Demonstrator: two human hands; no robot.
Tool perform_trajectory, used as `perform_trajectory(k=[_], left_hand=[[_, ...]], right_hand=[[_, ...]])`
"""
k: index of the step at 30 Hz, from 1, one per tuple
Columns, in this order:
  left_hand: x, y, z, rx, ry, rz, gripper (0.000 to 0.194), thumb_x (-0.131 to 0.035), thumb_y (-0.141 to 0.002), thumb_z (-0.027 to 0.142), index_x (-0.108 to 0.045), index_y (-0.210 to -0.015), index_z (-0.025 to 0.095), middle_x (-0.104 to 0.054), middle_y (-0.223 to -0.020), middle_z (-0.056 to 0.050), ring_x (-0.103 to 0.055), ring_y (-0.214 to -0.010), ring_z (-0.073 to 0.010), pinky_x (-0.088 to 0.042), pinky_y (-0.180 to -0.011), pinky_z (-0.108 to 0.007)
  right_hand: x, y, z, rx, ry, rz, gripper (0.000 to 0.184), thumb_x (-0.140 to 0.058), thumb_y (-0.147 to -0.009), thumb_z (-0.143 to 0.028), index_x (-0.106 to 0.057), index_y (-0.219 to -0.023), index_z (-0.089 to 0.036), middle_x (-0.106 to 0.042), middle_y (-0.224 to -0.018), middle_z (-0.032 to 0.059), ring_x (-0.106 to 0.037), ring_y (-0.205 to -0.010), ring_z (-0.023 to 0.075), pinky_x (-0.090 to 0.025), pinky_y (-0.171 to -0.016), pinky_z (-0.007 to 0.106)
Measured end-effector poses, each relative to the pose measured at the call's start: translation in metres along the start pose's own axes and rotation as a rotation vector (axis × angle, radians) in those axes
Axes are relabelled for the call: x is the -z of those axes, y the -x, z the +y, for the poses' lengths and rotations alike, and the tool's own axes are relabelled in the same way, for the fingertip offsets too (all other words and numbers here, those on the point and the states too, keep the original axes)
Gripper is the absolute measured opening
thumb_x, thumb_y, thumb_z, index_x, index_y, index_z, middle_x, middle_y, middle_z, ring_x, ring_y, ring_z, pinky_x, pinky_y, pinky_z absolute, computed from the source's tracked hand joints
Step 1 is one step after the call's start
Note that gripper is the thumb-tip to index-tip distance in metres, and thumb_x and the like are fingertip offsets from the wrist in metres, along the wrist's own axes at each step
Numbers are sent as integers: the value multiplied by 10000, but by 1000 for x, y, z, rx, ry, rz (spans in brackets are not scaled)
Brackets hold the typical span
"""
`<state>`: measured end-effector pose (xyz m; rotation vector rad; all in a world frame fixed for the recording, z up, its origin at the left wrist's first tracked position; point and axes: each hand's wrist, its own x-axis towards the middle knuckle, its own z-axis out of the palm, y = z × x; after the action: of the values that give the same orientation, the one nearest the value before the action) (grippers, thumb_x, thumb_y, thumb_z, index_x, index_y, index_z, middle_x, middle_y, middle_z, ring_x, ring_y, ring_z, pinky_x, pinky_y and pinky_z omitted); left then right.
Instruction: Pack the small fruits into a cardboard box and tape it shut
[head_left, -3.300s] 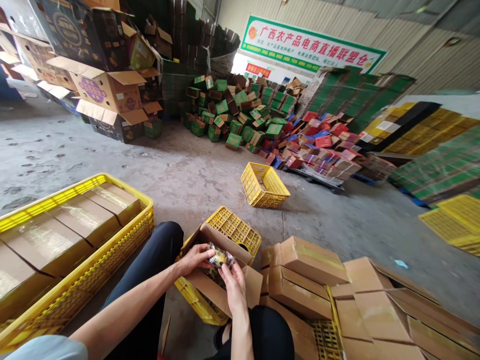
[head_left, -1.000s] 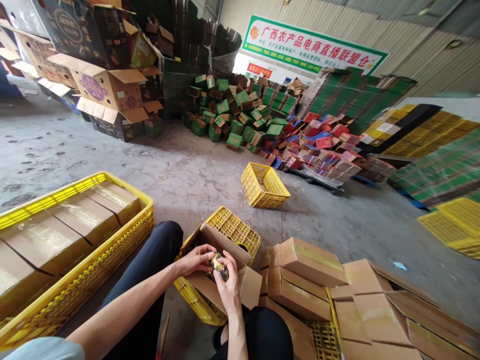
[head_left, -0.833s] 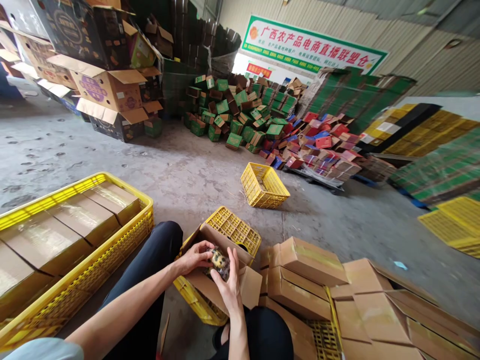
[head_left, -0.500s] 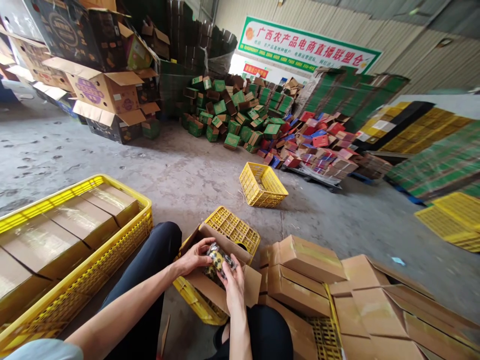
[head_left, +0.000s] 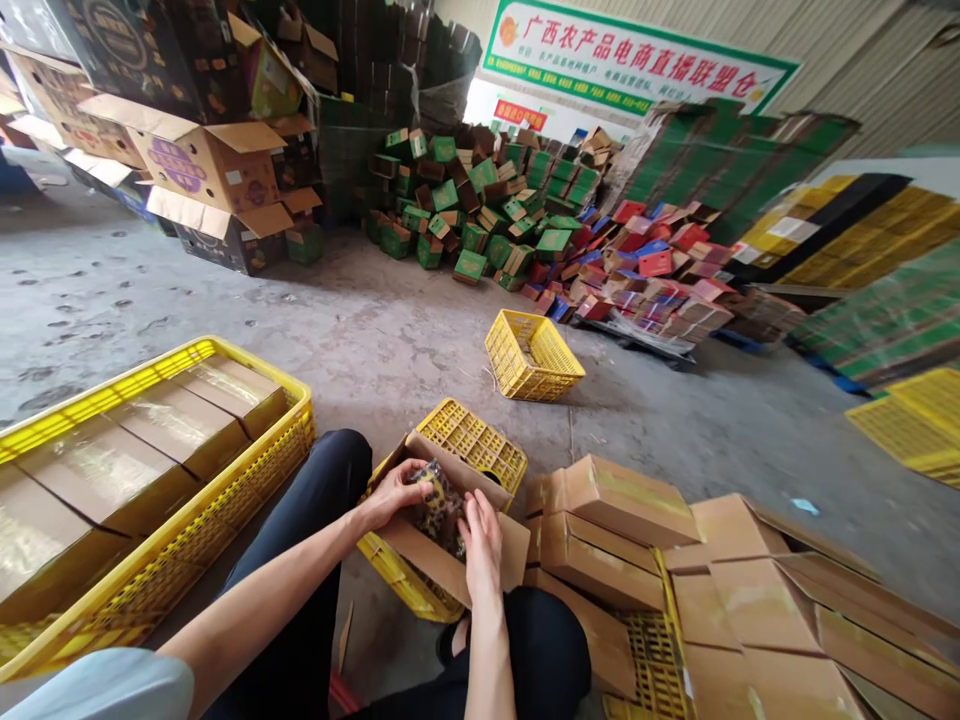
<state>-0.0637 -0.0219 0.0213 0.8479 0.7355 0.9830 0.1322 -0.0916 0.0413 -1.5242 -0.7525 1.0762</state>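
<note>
An open cardboard box (head_left: 424, 555) sits between my knees on an upturned yellow plastic crate (head_left: 469, 432). My left hand (head_left: 394, 495) reaches over its left side, thumb and fingers closed on a clear plastic bag (head_left: 433, 485) with yellow and dark contents that I cannot name. Below the bag, more dark, shiny packed contents show inside the box. My right hand (head_left: 481, 550) is at the right side of the opening, fingers stretched and slightly apart, with nothing visible in it.
On the left stands a long yellow crate (head_left: 225, 520) of taped cartons. Closed cartons (head_left: 630, 510) are stacked at my right. A small yellow crate (head_left: 532, 358) stands ahead on the concrete floor. Piles of green boxes (head_left: 472, 265) and red boxes (head_left: 652, 262) lie farther back.
My right hand has come off the bag and moved to the box's right side. The bag, held by my left hand alone, now sits a little farther into the box. The view has shifted slightly.
</note>
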Motion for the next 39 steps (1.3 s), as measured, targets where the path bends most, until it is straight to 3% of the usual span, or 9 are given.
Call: perform_trajectory(k=[2,5,11,15,20,27,33,36,39], left_hand=[[4,-2,1,-44,-111,102,676,-909,-731,457,-632,-1288,192,-710,-1107,-67,-676,-979,-220,-533,-865,-319],[11,-5,-2,-109,-311,169,695,-873,-742,364,-610,-1364,197,-706,-1171,-73,-659,-1041,-236,-521,-917,-332],[23,-11,-24,-115,-602,92,716,-834,-717,228,-632,-1402,174,-690,-1281,-114,-623,-1191,-301,-477,-1051,-395],[29,-15,-39,-51,-637,85,632,-767,-730,165,-674,-1355,144,-723,-1170,-128,-671,-1102,-304,-509,-1016,-425],[33,-18,-44,-14,-606,56,582,-718,-780,181,-671,-1358,120,-730,-1177,-149,-686,-1111,-305,-537,-991,-424],[26,-16,-36,-2,-504,-50,571,-774,-784,231,-690,-1341,140,-746,-1193,-137,-677,-1152,-305,-538,-986,-405],[19,-12,-30,33,-381,-108,629,-818,-822,393,-665,-1378,143,-715,-1264,-161,-689,-1126,-293,-549,-941,-383],[12,-8,-25,143,-196,-94,711,-823,-832,538,-632,-1418,184,-649,-1395,-169,-655,-1216,-302,-552,-941,-375],[4,-5,-18,321,53,-138,747,-784,-831,674,-628,-1408,227,-629,-1432,-165,-694,-1171,-299,-567,-923,-394]], right_hand=[[9,-7,4,41,242,97,649,-610,-885,-676,-680,-1370,-251,-677,-1442,103,-618,-1355,296,-543,-1053,389],[17,-18,11,21,486,105,532,-535,-932,-568,-740,-1291,-234,-708,-1394,106,-648,-1312,294,-516,-1085,382],[-3,-27,21,-87,876,-54,370,-550,-884,-241,-820,-1102,-112,-700,-1372,212,-500,-1468,338,-372,-1205,391],[-12,-22,25,-124,1076,-157,385,-559,-909,-218,-799,-1192,-117,-713,-1343,222,-423,-1517,354,-369,-1187,439],[-13,-16,26,-99,1158,-161,348,-548,-938,-240,-819,-1127,-128,-642,-1446,235,-495,-1449,384,-361,-1180,492],[-15,-16,19,-21,1002,-23,408,-430,-930,-133,-805,-1073,-60,-709,-1298,280,-665,-1249,341,-437,-1123,415],[1,-17,4,55,690,70,418,-465,-964,-346,-793,-1083,-117,-722,-1312,222,-671,-1247,322,-499,-1089,405],[5,-7,-6,80,337,6,488,-545,-938,-562,-793,-1130,-189,-690,-1406,132,-687,-1237,289,-580,-1005,382],[1,5,-15,42,-162,-126,493,-752,-807,-614,-815,-1102,-223,-656,-1459,95,-661,-1290,310,-574,-1048,424]])
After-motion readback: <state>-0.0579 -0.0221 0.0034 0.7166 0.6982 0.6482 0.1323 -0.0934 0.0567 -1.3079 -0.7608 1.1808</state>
